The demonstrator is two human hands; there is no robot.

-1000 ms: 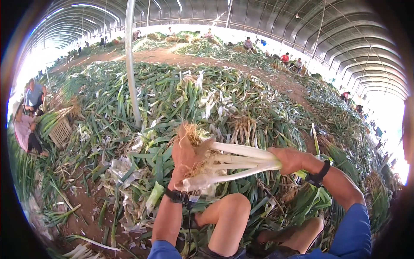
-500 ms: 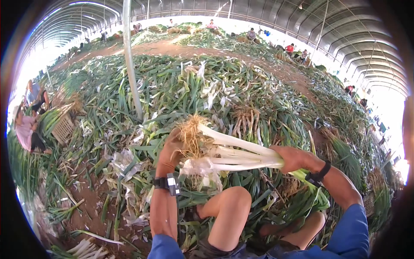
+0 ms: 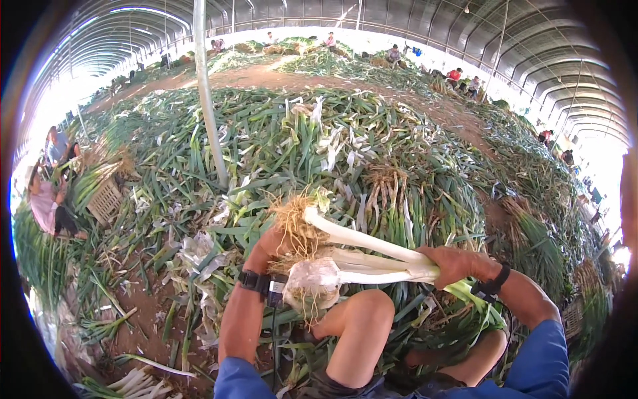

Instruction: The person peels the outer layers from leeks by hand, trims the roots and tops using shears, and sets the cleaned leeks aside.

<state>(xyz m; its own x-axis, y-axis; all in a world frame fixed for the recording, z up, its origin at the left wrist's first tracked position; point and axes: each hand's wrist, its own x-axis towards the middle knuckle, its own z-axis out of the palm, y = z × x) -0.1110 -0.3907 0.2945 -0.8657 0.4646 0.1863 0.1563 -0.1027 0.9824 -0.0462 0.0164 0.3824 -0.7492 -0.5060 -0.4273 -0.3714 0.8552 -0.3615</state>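
- The right hand (image 3: 455,264) is clenched around the white stalks of a bunch of leeks (image 3: 362,256), held over the knees.
- The left hand (image 3: 269,246) grasps the root end (image 3: 296,223).
- I think the leeks are being cleaned; next comes pulling off the loose skin (image 3: 312,282).
- Green leaves (image 3: 332,153) cover the dirt floor (image 3: 149,312) of a long tunnel with a pole (image 3: 207,93).

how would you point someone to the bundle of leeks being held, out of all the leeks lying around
Start at the metal pole rising from the green heap, then drop toward the bare knee at the bottom. Just above it, the bundle spans from left hand to right hand. Unlike the leeks on the ground, it is lifted, with clean white stalks and tan roots at its left end.
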